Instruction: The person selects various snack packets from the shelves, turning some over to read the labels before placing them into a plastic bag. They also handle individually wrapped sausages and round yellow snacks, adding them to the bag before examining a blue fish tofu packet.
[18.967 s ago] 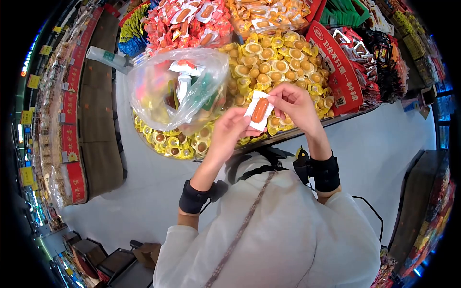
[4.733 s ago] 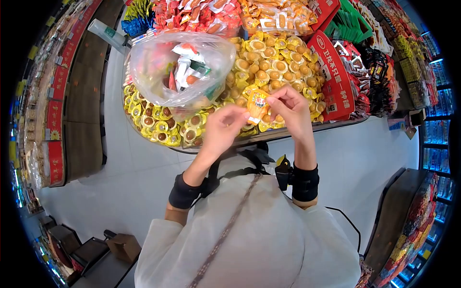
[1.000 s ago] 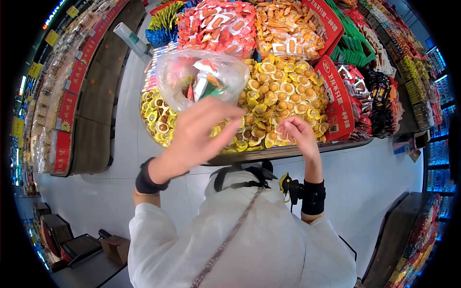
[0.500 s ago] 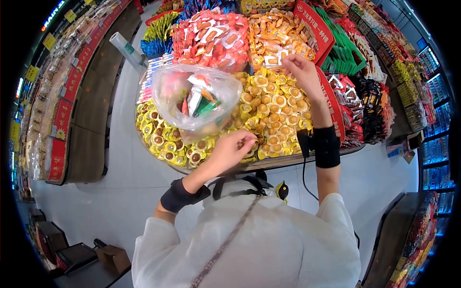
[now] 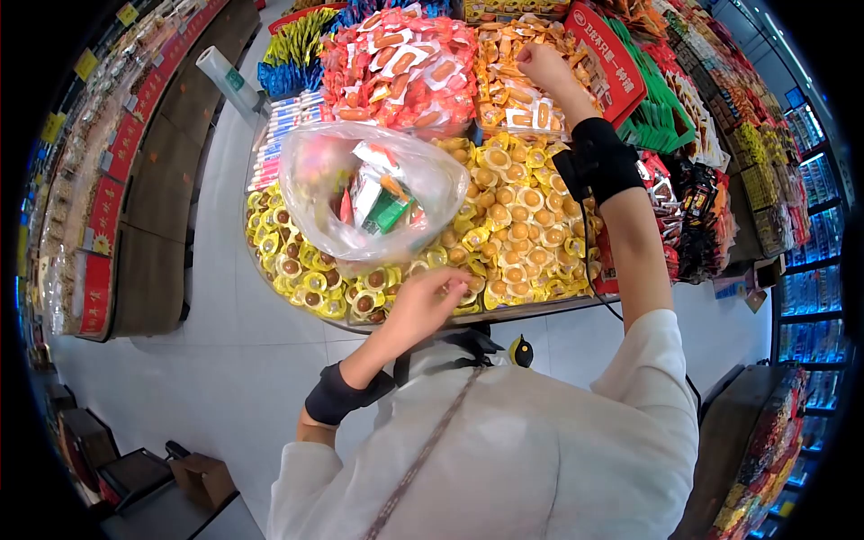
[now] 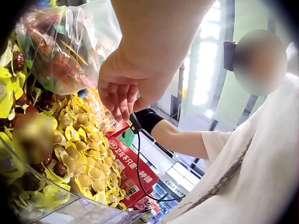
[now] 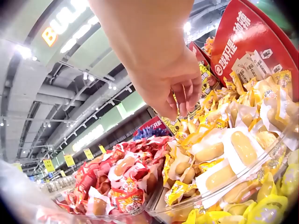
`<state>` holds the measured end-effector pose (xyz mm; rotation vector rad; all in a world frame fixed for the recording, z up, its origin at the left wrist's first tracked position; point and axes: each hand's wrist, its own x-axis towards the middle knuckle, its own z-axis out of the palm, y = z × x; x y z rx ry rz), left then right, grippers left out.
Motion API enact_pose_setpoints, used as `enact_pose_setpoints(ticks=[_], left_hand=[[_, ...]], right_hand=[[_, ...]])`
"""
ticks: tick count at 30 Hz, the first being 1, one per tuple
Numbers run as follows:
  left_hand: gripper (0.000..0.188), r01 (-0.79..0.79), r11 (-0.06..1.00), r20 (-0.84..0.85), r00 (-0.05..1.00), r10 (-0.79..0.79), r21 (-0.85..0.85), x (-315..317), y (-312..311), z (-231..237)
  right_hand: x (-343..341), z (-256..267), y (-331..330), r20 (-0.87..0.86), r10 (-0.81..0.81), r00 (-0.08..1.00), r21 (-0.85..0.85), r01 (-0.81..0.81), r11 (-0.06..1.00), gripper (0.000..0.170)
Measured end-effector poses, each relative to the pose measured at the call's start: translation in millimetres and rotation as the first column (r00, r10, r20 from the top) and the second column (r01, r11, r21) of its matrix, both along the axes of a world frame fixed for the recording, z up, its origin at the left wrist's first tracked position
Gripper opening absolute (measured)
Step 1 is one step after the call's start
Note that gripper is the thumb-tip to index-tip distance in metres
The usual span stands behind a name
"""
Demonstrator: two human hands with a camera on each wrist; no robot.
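Note:
My right hand (image 5: 542,65) reaches over the heap of orange-wrapped sausages (image 5: 517,90), its fingers hanging bent down close above the packets. In the right wrist view nothing shows between those fingers. Lower in the head view, my left hand (image 5: 430,301) hovers near the front rim of the display with loosely curled fingers, nothing visible in them. Below it lie braised eggs (image 5: 367,304) in yellow wrappers. A clear plastic bag (image 5: 310,207) stands open beside the left hand, holding a green packet (image 5: 389,214), white packets and an orange-brown piece.
Red-wrapped sausages (image 5: 400,67) fill the bin left of the orange ones. Paler eggs (image 5: 517,216) lie in front. A red sign board (image 5: 605,58) rises along the right side. A plastic bag roll (image 5: 225,76) sticks up at the left corner.
Both hands pinched a sausage packet earlier, first one with its sausage showing, later an orange-printed side. Now neither shows one. My right hand has moved forward to the orange sausages; the left has drawn back.

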<state>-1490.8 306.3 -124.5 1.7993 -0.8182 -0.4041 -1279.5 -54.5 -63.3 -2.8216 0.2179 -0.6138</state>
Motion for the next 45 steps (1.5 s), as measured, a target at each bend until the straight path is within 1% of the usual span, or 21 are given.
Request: enact_pose_setpoints(ticks=[1, 2, 5, 8, 11, 14, 17, 20, 22, 23, 24, 26, 28, 31, 36, 39, 40, 41, 43, 44, 45], left_hand=[[0.016, -0.008, 1.0, 0.003, 1.0, 0.008, -0.006, 1, 1, -1], [0.016, -0.008, 1.0, -0.014, 1.0, 0.008, -0.016, 2, 2, -2], [0.016, -0.007, 1.0, -0.053, 0.999, 0.006, -0.028, 6, 3, -7], [0.016, -0.011, 1.0, -0.068, 0.998, 0.01, -0.017, 9, 6, -10], [0.016, -0.022, 1.0, -0.08, 0.997, 0.02, -0.018, 10, 7, -5], [0.016, -0.007, 1.0, -0.061, 0.998, 0.006, -0.004, 12, 9, -5], [0.015, -0.004, 1.0, -0.06, 0.998, 0.002, -0.028, 10, 8, -3], [0.014, 0.004, 0.998, -0.059, 0.998, -0.008, -0.059, 7, 7, 3], [0.014, 0.015, 0.998, -0.045, 0.999, -0.018, -0.068, 6, 7, 8], [0.014, 0.028, 0.997, -0.016, 0.999, -0.029, -0.073, 5, 6, 10], [0.013, 0.041, 0.996, 0.013, 0.999, -0.04, -0.078, 5, 5, 11], [0.013, 0.056, 0.995, 0.044, 0.998, -0.052, -0.087, 5, 2, 14], [0.013, 0.066, 0.994, 0.043, 0.997, -0.062, -0.093, 4, -1, 17], [0.013, 0.082, 0.992, -0.014, 0.996, -0.084, -0.097, 2, -3, 17], [0.014, 0.091, 0.989, 0.049, 0.995, -0.086, -0.118, -5, -2, 7], [0.013, 0.089, 0.981, 0.191, 0.98, -0.055, -0.175, -6, 3, 15], [0.013, 0.105, 0.979, 0.284, 0.957, -0.052, -0.174, -6, 10, 19], [0.014, 0.094, 0.973, 0.446, 0.895, 0.011, -0.212, -5, 20, 26], [0.016, 0.111, 0.952, 0.722, 0.678, 0.137, -0.285, -2, 44, 49], [0.021, 0.112, 0.947, 0.789, 0.587, 0.181, -0.3, 5, 58, 59], [0.022, 0.039, 0.955, 0.825, 0.516, 0.232, -0.293, 12, 71, 65]], right_hand=[[5, -2, 1, -0.027, -0.034, 0.999, -0.074, 0.032, 0.997, 0.021], [9, -5, 2, -0.053, -0.063, 0.997, -0.072, 0.06, 0.996, 0.019], [23, -13, 4, -0.134, -0.143, 0.981, -0.271, 0.103, 0.957, 0.017], [26, -24, 6, -0.031, -0.153, 0.988, -0.381, 0.13, 0.916, 0.016], [19, -14, 16, -0.156, -0.179, 0.971, -0.37, 0.111, 0.922, 0.019], [19, -17, 13, -0.088, -0.145, 0.986, -0.346, 0.106, 0.932, 0.018], [22, -18, 3, -0.02, -0.143, 0.99, -0.216, 0.135, 0.967, 0.016], [4, 10, 14, 0.038, -0.161, 0.986, -0.059, 0.163, 0.985, 0.017], [-9, 24, 19, 0.164, -0.068, 0.984, 0.255, 0.024, 0.967, 0.016], [-18, 31, 21, 0.236, -0.038, 0.971, 0.395, -0.06, 0.917, 0.016], [-32, 40, 31, 0.324, -0.006, 0.946, 0.688, -0.231, 0.688, 0.017], [-68, 58, 52, 0.402, 0.093, 0.911, 0.888, -0.413, 0.201, 0.01], [-109, 74, 72, 0.392, 0.146, 0.909, 0.918, -0.395, -0.002, 0.006], [-162, 79, 97, 0.349, 0.164, 0.922, 0.937, -0.343, -0.069, 0.005], [-203, 69, 109, 0.334, 0.238, 0.912, 0.942, -0.333, -0.045, 0.006], [-210, 70, 116, 0.335, 0.22, 0.916, 0.94, -0.341, -0.015, 0.008], [-212, 71, 119, 0.332, 0.21, 0.92, 0.941, -0.339, -0.003, 0.008], [-211, 72, 122, 0.329, 0.202, 0.922, 0.941, -0.337, 0.007, 0.008], [-209, 74, 126, 0.33, 0.219, 0.918, 0.936, -0.348, 0.049, 0.008], [-207, 74, 129, 0.36, 0.252, 0.898, 0.917, -0.39, 0.08, 0.008], [-205, 75, 131, 0.388, 0.282, 0.877, 0.895, -0.432, 0.112, 0.009]])
